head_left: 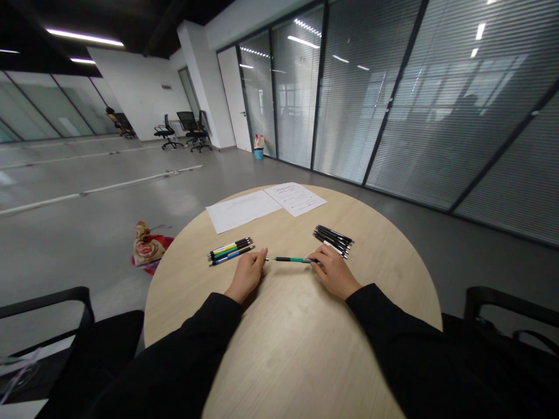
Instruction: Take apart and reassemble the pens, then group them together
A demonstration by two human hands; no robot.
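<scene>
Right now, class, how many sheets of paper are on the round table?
2: one sheet lies at the far edge of the round table, toward the left; another sheet lies beside it, toward the right. More could be hidden beneath.

Long ceiling strip lights (85, 37) and pale daylight behind the slatted blinds (437, 116) fill the room with soft, even brightness. Lamps glint off the glass partition (297, 41), the left hand (247, 274) throws only a faint shadow, and the wide-angle view bends towards its edges.

Printed sheets (242, 210) on a round wooden table (297, 326)
</scene>
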